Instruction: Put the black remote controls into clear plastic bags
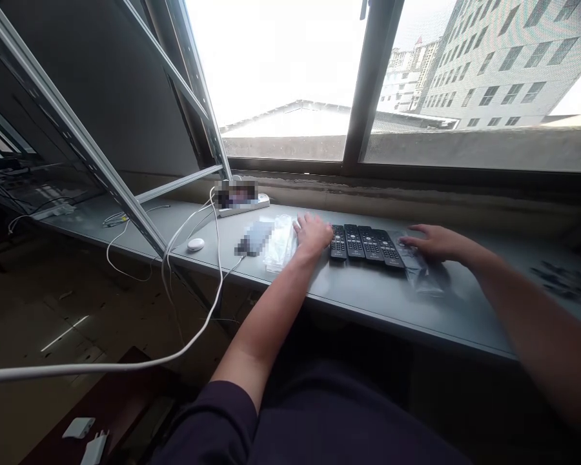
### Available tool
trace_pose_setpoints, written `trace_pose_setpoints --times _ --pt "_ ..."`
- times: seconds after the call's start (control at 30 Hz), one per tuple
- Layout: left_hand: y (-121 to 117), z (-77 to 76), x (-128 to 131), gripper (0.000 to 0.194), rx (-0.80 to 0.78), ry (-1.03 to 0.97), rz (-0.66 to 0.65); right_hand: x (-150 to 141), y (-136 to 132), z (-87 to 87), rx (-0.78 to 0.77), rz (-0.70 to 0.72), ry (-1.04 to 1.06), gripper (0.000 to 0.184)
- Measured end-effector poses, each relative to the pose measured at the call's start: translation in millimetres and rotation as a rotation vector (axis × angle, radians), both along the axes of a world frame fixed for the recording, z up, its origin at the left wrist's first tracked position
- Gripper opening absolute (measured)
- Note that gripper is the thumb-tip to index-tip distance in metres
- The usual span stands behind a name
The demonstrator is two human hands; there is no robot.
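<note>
Several black remote controls (365,244) lie side by side in a row on the grey table. At the row's right end is a clear plastic bag (422,274); whether a remote lies inside it I cannot tell. My right hand (436,243) reaches over this bag, fingers apart, the thumb side touching its upper end. Left of the row, my left hand (314,232) rests with spread fingers between the first remote and a stack of clear plastic bags (279,248). Its fingertips are by the stack's right edge, and its other side is against the first remote.
A white power strip (244,205) stands near the wall below the window. White cables (220,245) hang over the table's left part, past a metal frame (140,216). A white round object (195,245) lies there. Dark blurred items (569,281) are at far right.
</note>
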State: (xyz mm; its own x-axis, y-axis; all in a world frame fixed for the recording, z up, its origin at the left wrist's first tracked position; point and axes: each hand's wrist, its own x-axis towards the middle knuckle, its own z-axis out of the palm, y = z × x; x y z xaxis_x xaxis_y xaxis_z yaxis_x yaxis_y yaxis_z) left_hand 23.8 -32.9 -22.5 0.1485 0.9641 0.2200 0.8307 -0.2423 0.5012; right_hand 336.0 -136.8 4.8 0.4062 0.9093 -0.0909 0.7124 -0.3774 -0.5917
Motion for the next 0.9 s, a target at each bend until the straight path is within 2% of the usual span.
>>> trace_pose_setpoints --times 0.1,0.23,0.43,0.63,0.73,0.9 --pt "2.1 -3.5 1.8 0.067 -0.104 0.052 0.036 5.5 2.6 2.1 -0.08 -0.001 -0.031 0.085" --pt "2.4 -1.7 1.6 0.074 -0.065 0.07 0.041 10.9 1.8 3.6 0.046 -0.048 -0.005 0.083" --pt "0.8 4.6 -1.6 0.086 -0.086 0.14 0.186 11.7 1.2 2.6 0.079 -0.047 -0.038 0.069" --pt "9.1 4.8 -6.5 0.086 -0.22 0.188 0.249 7.4 -2.0 6.7 0.081 -0.052 -0.028 0.068" --pt "12.6 7.3 -9.4 0.081 -0.229 0.231 0.248 4.7 -4.8 9.1 0.078 -0.055 -0.028 0.069" --pt "15.5 8.4 -13.5 0.087 -0.22 0.254 0.231 1.9 -6.0 10.8 0.087 -0.06 -0.027 0.07"
